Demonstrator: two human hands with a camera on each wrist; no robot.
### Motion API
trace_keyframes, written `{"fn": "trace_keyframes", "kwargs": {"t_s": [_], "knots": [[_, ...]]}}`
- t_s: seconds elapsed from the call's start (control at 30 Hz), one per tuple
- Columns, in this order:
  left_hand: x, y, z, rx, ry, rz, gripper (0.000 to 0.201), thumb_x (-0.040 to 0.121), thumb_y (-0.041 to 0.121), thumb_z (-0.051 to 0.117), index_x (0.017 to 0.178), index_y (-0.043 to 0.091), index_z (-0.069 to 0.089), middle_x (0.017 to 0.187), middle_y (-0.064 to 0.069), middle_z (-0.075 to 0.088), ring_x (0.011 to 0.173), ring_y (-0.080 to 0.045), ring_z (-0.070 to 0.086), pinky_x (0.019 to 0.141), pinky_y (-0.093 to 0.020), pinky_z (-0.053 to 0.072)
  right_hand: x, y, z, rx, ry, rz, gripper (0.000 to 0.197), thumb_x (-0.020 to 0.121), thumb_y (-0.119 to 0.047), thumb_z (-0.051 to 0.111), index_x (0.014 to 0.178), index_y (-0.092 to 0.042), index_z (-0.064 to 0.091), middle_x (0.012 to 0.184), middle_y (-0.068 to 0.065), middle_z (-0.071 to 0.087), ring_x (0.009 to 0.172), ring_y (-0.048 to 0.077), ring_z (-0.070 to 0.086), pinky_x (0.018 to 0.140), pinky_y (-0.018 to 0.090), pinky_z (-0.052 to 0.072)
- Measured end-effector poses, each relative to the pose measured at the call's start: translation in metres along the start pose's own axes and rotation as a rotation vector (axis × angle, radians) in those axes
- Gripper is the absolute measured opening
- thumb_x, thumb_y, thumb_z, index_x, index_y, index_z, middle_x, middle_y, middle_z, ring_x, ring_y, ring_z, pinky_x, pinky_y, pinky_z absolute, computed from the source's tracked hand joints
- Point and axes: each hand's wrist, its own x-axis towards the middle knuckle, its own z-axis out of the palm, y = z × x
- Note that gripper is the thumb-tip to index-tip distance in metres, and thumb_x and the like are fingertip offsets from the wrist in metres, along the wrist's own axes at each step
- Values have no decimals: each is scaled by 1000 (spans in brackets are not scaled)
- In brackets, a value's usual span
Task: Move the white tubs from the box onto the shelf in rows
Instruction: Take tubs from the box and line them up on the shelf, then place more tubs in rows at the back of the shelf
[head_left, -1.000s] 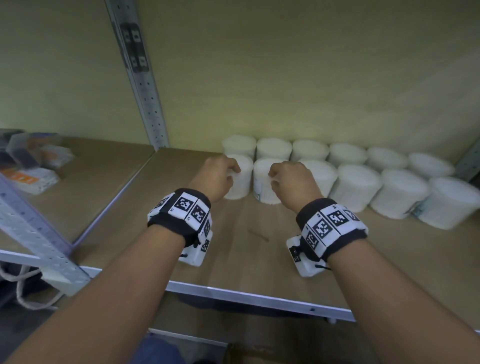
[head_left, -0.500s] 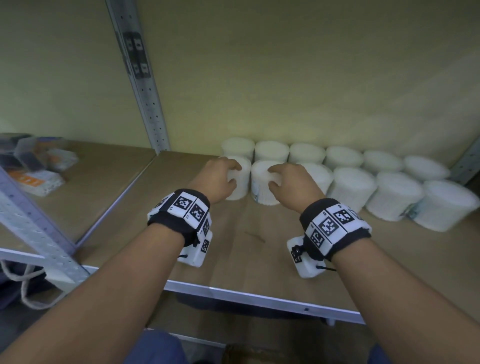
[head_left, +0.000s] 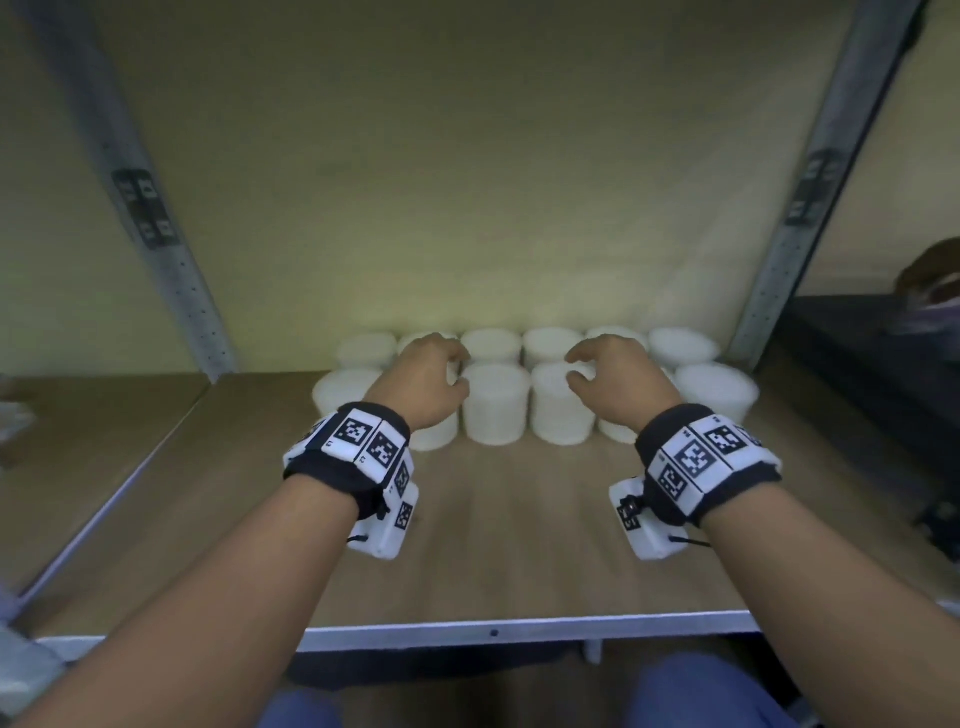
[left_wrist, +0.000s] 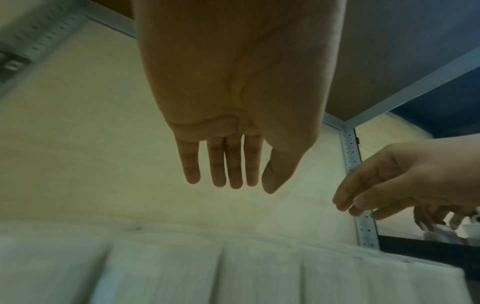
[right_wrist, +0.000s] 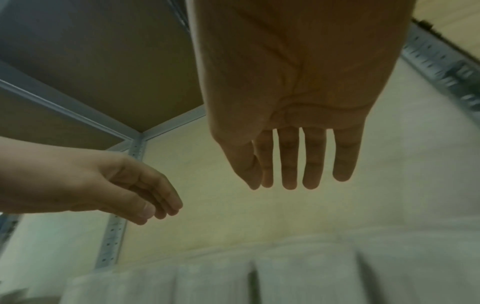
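Hovering over a shelf (head_left: 519, 561), two bare hands hang empty with their fingers loosely spread. The left grip (head_left: 423, 382) and the right grip (head_left: 618, 387) are both wide and hold nothing; each wrist view shows a slack palm and straight, relaxed fingers above the tubs.

White tubs (head_left: 496, 402) stand upright in two rows, directly beneath and just beyond the fingertips. The back row sits against the rear wall (head_left: 467, 182); the front row sits just ahead of it, with neighbours touching or nearly so. No box is in view.

Each tub looks like a short, plain cylinder with a flat lid, probably thin plastic: light, fairly stiff, smooth enough to slip. A hold around the side wall, thumb opposite the fingers, looks safest. Because the tubs are packed closely, the sides are hard to reach, so a hold from above around the lid's rim may suit better.

Nearer than the grips, the shelf is bare wood-grain board with a pale metal front edge (head_left: 519, 631). Perforated metal posts (head_left: 171, 270) rise outside each grip. Another board forms a ceiling above. Room for a further row lies below the wrists.
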Motion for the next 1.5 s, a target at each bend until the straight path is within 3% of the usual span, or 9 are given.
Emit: {"fn": "trace_keyframes", "kwargs": {"t_s": [0.3, 0.6, 0.77, 1.0, 1.5], "knots": [[43, 90, 52, -23, -135, 138, 38, 89, 24, 59, 126, 15, 56, 128, -5, 54, 117, -21, 52, 95, -28, 40, -15, 83, -49, -55, 6, 182, 34, 90, -21, 57, 123, -14, 63, 129, 7, 61, 117, 25, 58, 100, 35, 48], [77, 137, 118, -3, -189, 178, 42, 89, 30, 57, 127, 13, 54, 129, -7, 53, 121, -24, 50, 101, -39, 44, 1, 141, -50, -77, -50, 302, 39, 93, -32, 56, 125, -11, 59, 133, 9, 55, 120, 26, 54, 102, 35, 45], [92, 146, 137, 57, -211, 152, 44, 91, 33, 54, 127, 9, 54, 130, -11, 52, 122, -28, 48, 101, -41, 44, 8, 158, -40, -92, -83, 319, 48, 92, -41, 53, 127, -8, 57, 134, 12, 54, 123, 28, 51, 105, 36, 42], [92, 145, 146, 76, -172, 168, 40, 91, 32, 51, 122, 7, 58, 125, -12, 52, 118, -28, 47, 98, -39, 44, 11, 166, -33, -153, -95, 310, 47, 93, -41, 54, 129, -11, 56, 140, 10, 46, 131, 30, 39, 112, 38, 31], [84, 141, 153, 30, -122, 178, 41, 95, 30, 49, 128, 6, 54, 127, -12, 56, 123, -28, 43, 100, -40, 42, 13, 166, -32, -101, -78, 301, 43, 89, -36, 61, 124, -9, 59, 138, 10, 48, 129, 27, 43, 111, 39, 36]]}}
